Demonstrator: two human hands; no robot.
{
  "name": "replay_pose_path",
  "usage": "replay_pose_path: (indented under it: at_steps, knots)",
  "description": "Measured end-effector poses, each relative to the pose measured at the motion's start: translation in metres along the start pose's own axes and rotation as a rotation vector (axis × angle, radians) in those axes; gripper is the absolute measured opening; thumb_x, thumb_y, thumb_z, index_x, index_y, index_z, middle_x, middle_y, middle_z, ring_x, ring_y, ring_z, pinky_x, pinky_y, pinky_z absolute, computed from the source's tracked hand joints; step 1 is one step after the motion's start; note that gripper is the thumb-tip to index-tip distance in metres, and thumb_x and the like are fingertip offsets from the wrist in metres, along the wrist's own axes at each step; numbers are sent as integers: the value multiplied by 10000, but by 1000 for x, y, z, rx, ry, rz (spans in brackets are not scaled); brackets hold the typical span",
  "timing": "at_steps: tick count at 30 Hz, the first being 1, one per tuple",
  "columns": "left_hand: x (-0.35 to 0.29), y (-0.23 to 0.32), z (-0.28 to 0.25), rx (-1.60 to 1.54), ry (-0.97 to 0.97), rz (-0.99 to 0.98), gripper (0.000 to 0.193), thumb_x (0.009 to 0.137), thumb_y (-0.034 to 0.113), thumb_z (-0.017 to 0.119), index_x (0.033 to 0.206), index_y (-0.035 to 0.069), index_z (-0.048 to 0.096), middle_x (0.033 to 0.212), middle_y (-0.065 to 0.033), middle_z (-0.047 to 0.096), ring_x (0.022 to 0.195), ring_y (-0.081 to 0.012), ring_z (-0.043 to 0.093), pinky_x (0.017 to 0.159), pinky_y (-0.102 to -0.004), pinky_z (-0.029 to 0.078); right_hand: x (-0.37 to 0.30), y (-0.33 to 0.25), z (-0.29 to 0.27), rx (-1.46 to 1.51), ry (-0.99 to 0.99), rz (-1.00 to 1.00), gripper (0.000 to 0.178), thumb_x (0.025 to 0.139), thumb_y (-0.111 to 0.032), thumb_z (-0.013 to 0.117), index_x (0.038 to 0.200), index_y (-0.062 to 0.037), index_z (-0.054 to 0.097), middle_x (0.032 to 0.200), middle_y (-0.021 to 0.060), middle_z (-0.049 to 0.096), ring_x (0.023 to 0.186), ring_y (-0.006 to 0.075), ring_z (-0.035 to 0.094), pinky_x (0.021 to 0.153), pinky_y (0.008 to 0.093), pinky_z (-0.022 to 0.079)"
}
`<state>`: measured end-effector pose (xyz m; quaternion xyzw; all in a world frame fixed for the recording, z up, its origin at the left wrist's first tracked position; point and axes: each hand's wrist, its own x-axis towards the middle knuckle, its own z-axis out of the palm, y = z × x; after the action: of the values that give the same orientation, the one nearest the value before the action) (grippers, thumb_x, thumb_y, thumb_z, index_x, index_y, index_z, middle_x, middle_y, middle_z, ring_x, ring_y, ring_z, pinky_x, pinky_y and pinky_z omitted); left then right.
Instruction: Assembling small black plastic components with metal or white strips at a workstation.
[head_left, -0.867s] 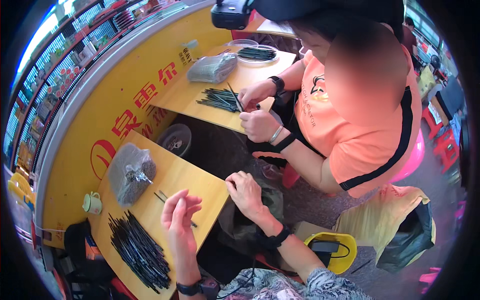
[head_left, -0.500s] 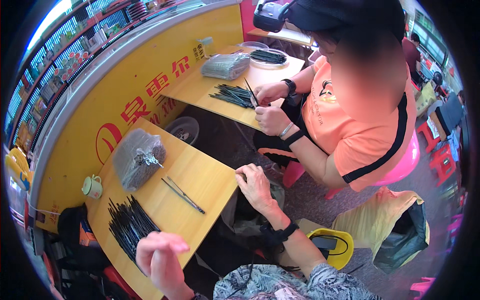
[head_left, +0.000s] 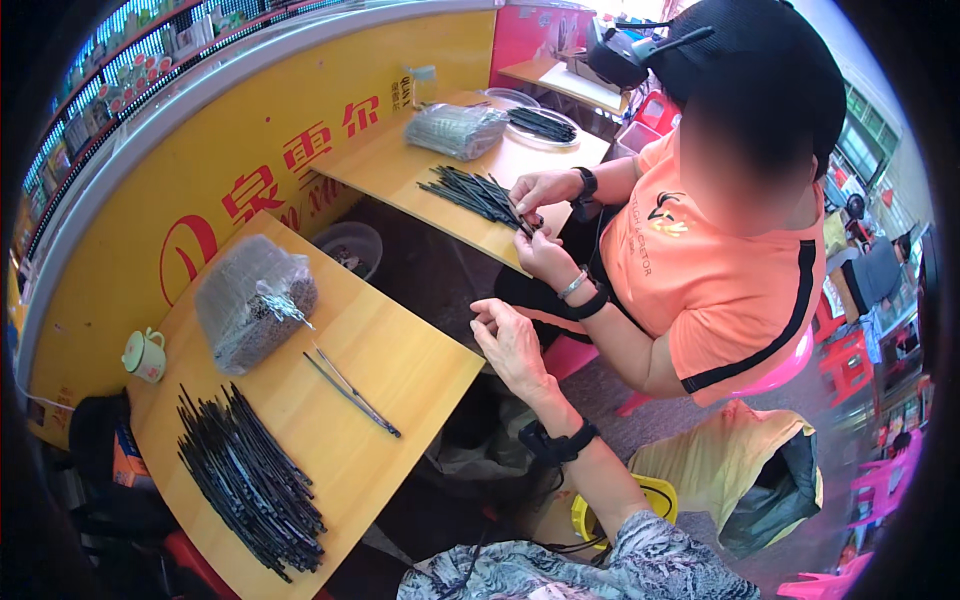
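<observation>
My right hand (head_left: 512, 345) hovers past the right edge of the near wooden table (head_left: 400, 350), fingers loosely bent and apart, with nothing visible in it. A black band circles that wrist. My left hand is out of view. On the table lies a wide pile of thin black sticks (head_left: 250, 480), side by side. Two more slim dark sticks (head_left: 352, 390) lie apart from the pile, meeting at their near end. Behind them sits a tied clear plastic bag (head_left: 250, 300) full of small greyish pieces, too fine to make out.
A lidded cup (head_left: 145, 356) stands at the table's left edge. A person in an orange shirt (head_left: 740, 290) handles dark sticks at the far table (head_left: 370, 155), which holds a stick pile (head_left: 470, 195) and a plastic bag (head_left: 455, 130). Below are a bin (head_left: 350, 245) and a yellow sack (head_left: 690, 450).
My left hand has left the view, uncovering the whole black stick pile. My right hand has lifted away from the table edge. The other person's hands have come closer together, and the view has shifted.
</observation>
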<state>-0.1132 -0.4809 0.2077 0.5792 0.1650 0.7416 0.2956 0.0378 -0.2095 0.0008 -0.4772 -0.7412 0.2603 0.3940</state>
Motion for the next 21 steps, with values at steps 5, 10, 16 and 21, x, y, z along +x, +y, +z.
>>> replay_pose_path:
  at_steps: [5, 10, 16, 21]
  knots:
    - [-2, -26, -18, -44, 48, -29, 188, 837, 260, 610, 1012, 307, 662, 1058, 37, 454, 996, -156, 416, 815, -324, 363, 11, 5, 1, 44, -7, 39, 205, 796, -70, 588, 988, -7, 553, 769, 130, 605, 670, 254, 603, 618, 339, 479]
    - [-7, -31, -21, -48, 78, -40, 194, 839, 260, 608, 1022, 301, 659, 1080, 30, 452, 1007, -165, 416, 824, -329, 361, 28, -2, -5, 149, 2, 123, 285, 801, -78, 591, 1065, 5, 526, 738, 139, 623, 643, 239, 620, 607, 329, 482]
    - [-16, -28, -31, -22, 121, -60, 201, 843, 259, 607, 1034, 295, 654, 1107, 22, 449, 1020, -175, 416, 834, -336, 359, 76, -1, -3, 80, 87, 48, 446, 786, -102, 599, 1187, 22, 449, 704, 148, 633, 636, 257, 630, 617, 352, 489]
    - [-25, -16, -26, -15, 146, -48, 207, 845, 259, 605, 1045, 289, 650, 1130, 16, 447, 1030, -183, 416, 843, -341, 357, 81, 2, -4, 149, 100, 124, 460, 793, -98, 578, 1209, 32, 430, 656, 117, 623, 534, 193, 605, 555, 322, 497]
